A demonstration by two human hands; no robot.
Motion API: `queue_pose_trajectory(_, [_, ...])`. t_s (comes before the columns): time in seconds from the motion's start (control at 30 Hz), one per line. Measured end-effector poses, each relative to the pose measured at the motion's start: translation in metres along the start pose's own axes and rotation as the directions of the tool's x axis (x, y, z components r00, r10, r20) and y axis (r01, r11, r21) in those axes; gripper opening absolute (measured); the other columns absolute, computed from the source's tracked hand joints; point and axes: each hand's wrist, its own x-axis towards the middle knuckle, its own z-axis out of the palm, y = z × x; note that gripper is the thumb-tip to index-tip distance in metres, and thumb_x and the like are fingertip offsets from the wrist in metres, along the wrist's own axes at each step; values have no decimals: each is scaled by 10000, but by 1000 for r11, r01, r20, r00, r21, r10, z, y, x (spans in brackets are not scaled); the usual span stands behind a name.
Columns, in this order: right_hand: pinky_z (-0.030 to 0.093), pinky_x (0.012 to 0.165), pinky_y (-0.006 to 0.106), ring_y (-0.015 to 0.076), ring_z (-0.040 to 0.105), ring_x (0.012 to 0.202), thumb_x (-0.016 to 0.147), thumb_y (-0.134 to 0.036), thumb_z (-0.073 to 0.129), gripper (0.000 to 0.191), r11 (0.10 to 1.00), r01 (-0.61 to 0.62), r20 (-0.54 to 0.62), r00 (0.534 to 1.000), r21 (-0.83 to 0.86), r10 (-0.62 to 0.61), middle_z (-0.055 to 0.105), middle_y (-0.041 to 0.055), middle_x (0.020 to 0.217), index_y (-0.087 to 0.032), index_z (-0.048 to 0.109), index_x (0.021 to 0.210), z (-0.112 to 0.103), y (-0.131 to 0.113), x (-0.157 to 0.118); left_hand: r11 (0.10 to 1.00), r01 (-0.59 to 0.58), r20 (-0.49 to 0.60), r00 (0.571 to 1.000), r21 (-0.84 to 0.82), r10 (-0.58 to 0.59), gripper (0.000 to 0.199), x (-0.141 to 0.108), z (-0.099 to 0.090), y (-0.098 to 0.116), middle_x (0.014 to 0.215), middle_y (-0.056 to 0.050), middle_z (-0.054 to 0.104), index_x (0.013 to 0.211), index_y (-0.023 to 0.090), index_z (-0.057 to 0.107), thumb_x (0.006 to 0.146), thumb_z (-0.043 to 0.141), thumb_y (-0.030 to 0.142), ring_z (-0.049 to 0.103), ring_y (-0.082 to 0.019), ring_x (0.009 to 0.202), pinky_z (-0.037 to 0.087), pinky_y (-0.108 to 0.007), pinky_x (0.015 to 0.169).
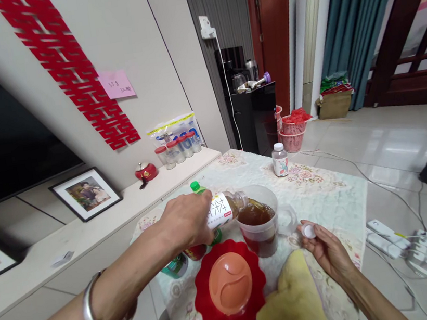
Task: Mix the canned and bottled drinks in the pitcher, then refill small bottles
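My left hand grips a clear plastic bottle with a white label. The bottle lies tipped to the right, its mouth over the rim of a clear plastic pitcher. Brown liquid runs from it into the pitcher, which holds more of the same colour. To the right of the pitcher's handle, my right hand holds a white bottle cap between thumb and fingers. A green-capped bottle stands partly hidden behind my left hand. In front of the pitcher is a red scalloped tray with an orange divided insert.
A yellow cloth lies at the table's near edge. Towards the back of the flowered tablecloth stands a small white-capped bottle. Red-lidded jars line the cabinet. Power strips and cables lie on the floor at right.
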Motion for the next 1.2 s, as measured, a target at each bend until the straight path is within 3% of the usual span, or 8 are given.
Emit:
queue_pose_trajectory(0.57, [612, 594, 265, 158, 679, 621, 589, -407, 994, 476, 1000, 1, -10, 1000, 9, -1, 822, 113, 898, -143, 827, 948, 1, 0, -1, 982, -40, 26, 999, 187, 35, 700, -4, -11, 9, 1088, -171, 757, 1228, 181, 584, 570, 809, 261, 733, -391, 964, 564, -442, 756])
queue_pose_trajectory(0.93, [597, 588, 229, 142, 666, 618, 558, -405, 1008, 490, 1000, -11, -16, 1000, 28, 11, 823, 117, 881, -138, 831, 929, 1, 0, -1, 945, -66, -74, 993, 320, 94, 723, -5, -12, 22, 1191, -142, 711, 1242, 230, 588, 600, 916, 180, 664, -336, 1072, 493, -425, 908])
queue_pose_trajectory(1.07, [608, 601, 233, 142, 673, 618, 556, -407, 1009, 487, 999, -17, -12, 1000, 36, 18, 825, 114, 884, -147, 833, 929, 1, -1, -1, 956, -67, -152, 982, 286, 114, 579, -7, -11, 29, 1153, -126, 703, 1218, 263, 619, 707, 890, 232, 619, -335, 1121, 431, -423, 944])
queue_pose_trajectory(1.2, [616, 622, 229, 140, 684, 632, 577, -406, 1002, 475, 999, -20, -8, 1000, 43, 20, 827, 107, 894, -152, 833, 942, 1, -1, -1, 948, -66, -221, 965, 310, 139, 380, -8, -9, 36, 1144, -129, 696, 1242, 264, 624, 879, 711, 187, 593, -326, 1129, 397, -426, 950])
